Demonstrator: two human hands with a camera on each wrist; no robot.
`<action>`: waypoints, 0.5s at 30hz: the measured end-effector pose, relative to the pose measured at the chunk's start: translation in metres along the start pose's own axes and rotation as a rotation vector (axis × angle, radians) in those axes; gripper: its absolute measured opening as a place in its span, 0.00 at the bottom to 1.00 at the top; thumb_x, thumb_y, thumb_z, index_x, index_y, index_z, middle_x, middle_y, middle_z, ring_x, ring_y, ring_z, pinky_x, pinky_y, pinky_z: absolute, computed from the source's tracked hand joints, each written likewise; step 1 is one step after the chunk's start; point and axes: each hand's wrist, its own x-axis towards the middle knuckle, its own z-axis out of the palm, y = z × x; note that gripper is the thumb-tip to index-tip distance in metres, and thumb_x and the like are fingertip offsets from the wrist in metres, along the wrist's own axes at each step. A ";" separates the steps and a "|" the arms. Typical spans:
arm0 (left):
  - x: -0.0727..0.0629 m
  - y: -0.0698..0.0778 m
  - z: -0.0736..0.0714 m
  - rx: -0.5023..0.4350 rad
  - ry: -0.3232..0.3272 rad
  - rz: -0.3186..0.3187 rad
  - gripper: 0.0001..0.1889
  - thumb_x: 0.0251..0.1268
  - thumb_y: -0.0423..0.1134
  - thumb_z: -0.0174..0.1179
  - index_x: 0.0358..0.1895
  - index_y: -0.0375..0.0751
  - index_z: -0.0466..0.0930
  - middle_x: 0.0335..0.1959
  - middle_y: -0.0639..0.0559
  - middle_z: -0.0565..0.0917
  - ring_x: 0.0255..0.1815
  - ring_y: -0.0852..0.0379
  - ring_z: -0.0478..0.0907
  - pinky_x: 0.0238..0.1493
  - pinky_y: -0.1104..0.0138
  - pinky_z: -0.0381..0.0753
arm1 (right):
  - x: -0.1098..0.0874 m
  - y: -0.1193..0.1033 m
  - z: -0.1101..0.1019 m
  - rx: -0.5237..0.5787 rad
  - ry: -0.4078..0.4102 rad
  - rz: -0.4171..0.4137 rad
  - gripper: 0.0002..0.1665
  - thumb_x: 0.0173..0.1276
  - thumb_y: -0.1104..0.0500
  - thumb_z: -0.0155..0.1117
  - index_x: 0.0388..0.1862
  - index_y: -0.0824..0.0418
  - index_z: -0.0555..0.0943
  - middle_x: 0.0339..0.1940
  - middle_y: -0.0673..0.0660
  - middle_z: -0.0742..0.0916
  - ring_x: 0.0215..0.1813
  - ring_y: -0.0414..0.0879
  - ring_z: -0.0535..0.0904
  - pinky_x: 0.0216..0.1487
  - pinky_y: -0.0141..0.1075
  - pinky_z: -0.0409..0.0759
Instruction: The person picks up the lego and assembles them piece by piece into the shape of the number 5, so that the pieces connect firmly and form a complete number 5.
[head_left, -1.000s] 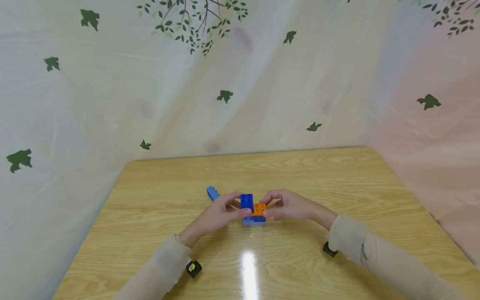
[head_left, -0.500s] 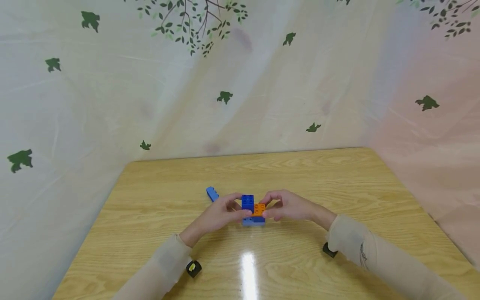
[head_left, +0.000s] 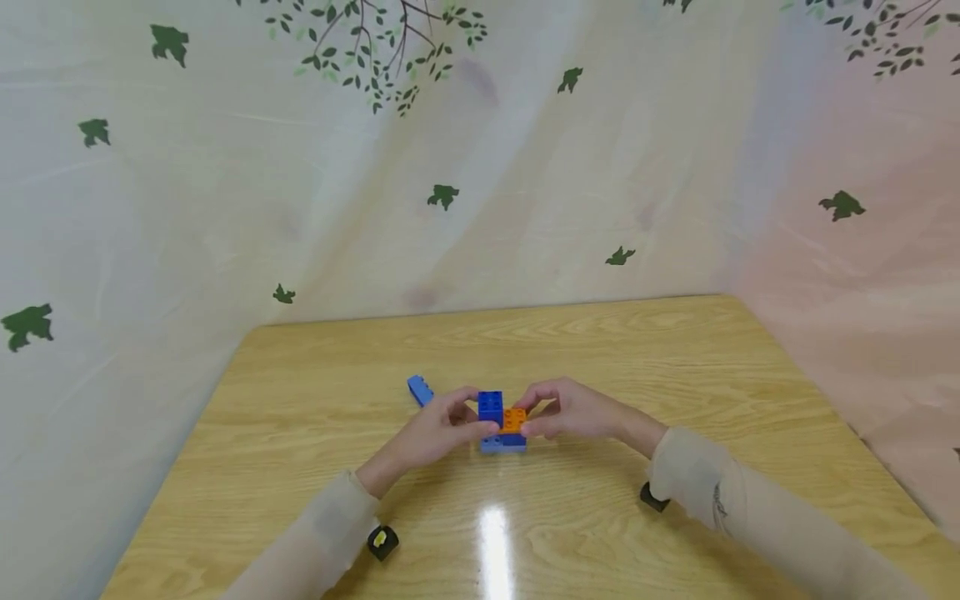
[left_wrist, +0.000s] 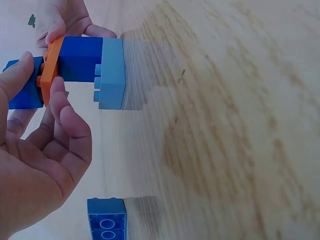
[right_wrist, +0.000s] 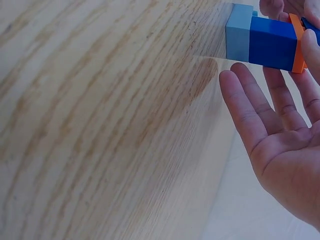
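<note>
A small brick stack stands on the table between my hands. Its base is a light blue brick (left_wrist: 114, 74), with a dark blue brick (left_wrist: 80, 59) on one end. Across that lies a flat orange brick (head_left: 514, 419), jutting out to the left. A second dark blue brick (head_left: 491, 407) sits on the orange one's left part. My left hand (head_left: 435, 433) pinches this upper dark blue brick, with a fingertip touching the orange brick from below. My right hand (head_left: 577, 411) pinches the orange brick's right end between thumb and finger; its other fingers extend beside the stack.
A loose blue brick (head_left: 420, 390) lies on its side on the wooden table (head_left: 637, 350), behind and left of the stack; its hollow underside shows in the left wrist view. A patterned cloth (head_left: 337, 208) hangs beyond the table's back edge.
The head view has shifted slightly. Both hands keep their hold on the stack, which shows no clear movement on the table.
</note>
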 end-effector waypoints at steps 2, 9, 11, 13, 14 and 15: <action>0.000 0.000 0.000 0.001 0.006 -0.001 0.15 0.73 0.46 0.64 0.58 0.47 0.80 0.37 0.40 0.87 0.37 0.36 0.79 0.33 0.66 0.76 | 0.001 0.000 0.000 0.003 -0.001 -0.001 0.15 0.72 0.54 0.69 0.54 0.57 0.83 0.56 0.56 0.84 0.50 0.57 0.85 0.45 0.53 0.85; 0.000 0.001 0.000 0.047 0.006 0.024 0.15 0.71 0.45 0.66 0.54 0.43 0.79 0.35 0.48 0.86 0.33 0.43 0.79 0.30 0.70 0.74 | 0.001 0.002 0.000 0.001 0.006 0.003 0.15 0.72 0.54 0.69 0.54 0.57 0.83 0.56 0.56 0.84 0.49 0.57 0.86 0.46 0.53 0.85; 0.000 0.002 0.000 0.062 0.005 0.029 0.15 0.70 0.45 0.67 0.53 0.43 0.79 0.34 0.51 0.86 0.31 0.48 0.79 0.29 0.70 0.73 | 0.000 0.002 0.001 0.003 0.006 0.003 0.15 0.72 0.55 0.69 0.54 0.57 0.82 0.57 0.56 0.84 0.50 0.57 0.86 0.45 0.52 0.85; 0.000 0.002 0.000 0.075 0.007 0.035 0.15 0.70 0.45 0.66 0.53 0.43 0.79 0.33 0.52 0.86 0.29 0.52 0.78 0.28 0.71 0.73 | 0.000 0.002 0.001 0.004 0.007 0.000 0.15 0.72 0.55 0.69 0.55 0.57 0.82 0.56 0.56 0.84 0.49 0.58 0.86 0.45 0.52 0.85; 0.000 0.002 0.000 0.078 0.008 0.033 0.15 0.70 0.45 0.67 0.53 0.43 0.80 0.33 0.53 0.86 0.29 0.53 0.77 0.27 0.71 0.72 | 0.000 0.002 0.001 0.003 0.007 -0.002 0.15 0.72 0.55 0.69 0.55 0.57 0.82 0.56 0.56 0.84 0.49 0.58 0.86 0.45 0.52 0.85; 0.000 0.002 0.000 0.077 0.008 0.030 0.15 0.70 0.45 0.67 0.53 0.44 0.80 0.33 0.54 0.86 0.29 0.54 0.77 0.27 0.71 0.72 | 0.000 0.002 0.001 0.004 0.007 -0.004 0.15 0.73 0.55 0.69 0.55 0.57 0.82 0.56 0.56 0.84 0.49 0.58 0.86 0.45 0.52 0.85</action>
